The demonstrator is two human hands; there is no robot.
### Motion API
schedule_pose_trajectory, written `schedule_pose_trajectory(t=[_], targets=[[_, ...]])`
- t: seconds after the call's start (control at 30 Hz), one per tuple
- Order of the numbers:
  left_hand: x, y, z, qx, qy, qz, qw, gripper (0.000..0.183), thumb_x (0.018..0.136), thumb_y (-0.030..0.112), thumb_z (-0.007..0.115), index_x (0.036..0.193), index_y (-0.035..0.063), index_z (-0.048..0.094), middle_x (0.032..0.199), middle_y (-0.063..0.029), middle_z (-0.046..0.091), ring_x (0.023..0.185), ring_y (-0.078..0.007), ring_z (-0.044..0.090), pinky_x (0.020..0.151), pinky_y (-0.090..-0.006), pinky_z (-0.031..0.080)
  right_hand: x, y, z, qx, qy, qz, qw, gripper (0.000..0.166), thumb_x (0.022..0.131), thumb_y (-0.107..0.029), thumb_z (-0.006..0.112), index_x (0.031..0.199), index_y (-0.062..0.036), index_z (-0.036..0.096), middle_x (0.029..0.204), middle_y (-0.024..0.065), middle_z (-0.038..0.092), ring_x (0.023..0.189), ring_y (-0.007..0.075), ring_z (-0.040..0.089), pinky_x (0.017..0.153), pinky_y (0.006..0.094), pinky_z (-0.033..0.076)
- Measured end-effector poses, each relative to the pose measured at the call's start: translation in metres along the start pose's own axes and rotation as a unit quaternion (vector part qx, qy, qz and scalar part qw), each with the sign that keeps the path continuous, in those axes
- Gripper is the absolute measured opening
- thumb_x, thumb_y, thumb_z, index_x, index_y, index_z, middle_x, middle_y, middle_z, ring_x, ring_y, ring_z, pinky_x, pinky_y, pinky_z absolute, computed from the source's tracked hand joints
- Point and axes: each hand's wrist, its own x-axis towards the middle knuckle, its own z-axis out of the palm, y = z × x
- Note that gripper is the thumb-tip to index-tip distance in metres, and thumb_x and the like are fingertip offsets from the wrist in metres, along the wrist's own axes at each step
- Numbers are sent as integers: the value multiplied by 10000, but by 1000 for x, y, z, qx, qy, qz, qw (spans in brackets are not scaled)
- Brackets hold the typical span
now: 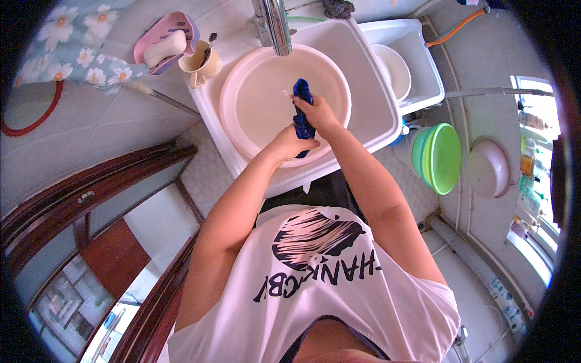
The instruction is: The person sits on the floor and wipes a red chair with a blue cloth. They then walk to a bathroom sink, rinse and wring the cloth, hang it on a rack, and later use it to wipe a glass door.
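Observation:
Both my hands grip one bunched dark blue cloth (303, 120) above a round pink plastic basin (229, 109). My right hand (320, 113) is closed around its upper part, while my left hand (292, 145) holds the lower part, close to the basin's near rim. A short end of the cloth sticks out past each hand. The basin stands in a white sink (370, 90) and seems to hold water. A chrome faucet (277, 31) reaches over the basin's far rim.
Left of the basin are a yellow cup (199, 66) with a toothbrush and a pink soap dish (147, 43) with white soap (165, 49). To the right are a smaller white sink (426, 68) holding a white bowl (395, 72), and green basins (442, 159). A wooden door frame (104, 181) stands at left.

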Motion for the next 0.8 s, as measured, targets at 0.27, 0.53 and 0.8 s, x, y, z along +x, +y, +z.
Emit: schedule_pose_trajectory(t=[0.27,0.53,0.8], targets=[[-3,22,0,417,70,-58,904,326,662,279,666,847,18,602,835,-167,625,816,-320,602,706,-403,473,11,-6,5,-283,10,-21,959,409,794,-424,522,657,-57,637,619,137,612,627,298,614,655,379,472],[-14,12,-16,66,11,-18,998,286,704,280,661,826,39,568,762,-87,599,687,-208,579,649,-316,460,6,-8,-13,155,-103,85,979,598,792,-538,514,1191,-94,480,1169,148,493,1014,231,512,832,364,423],[-31,20,-18,-549,-192,-46,812,249,779,285,614,948,113,554,987,-110,596,847,-206,599,620,-313,513,-32,-35,-16,470,-391,-8,791,707,803,-591,431,1328,-133,309,1359,150,293,1219,354,330,947,485,376]])
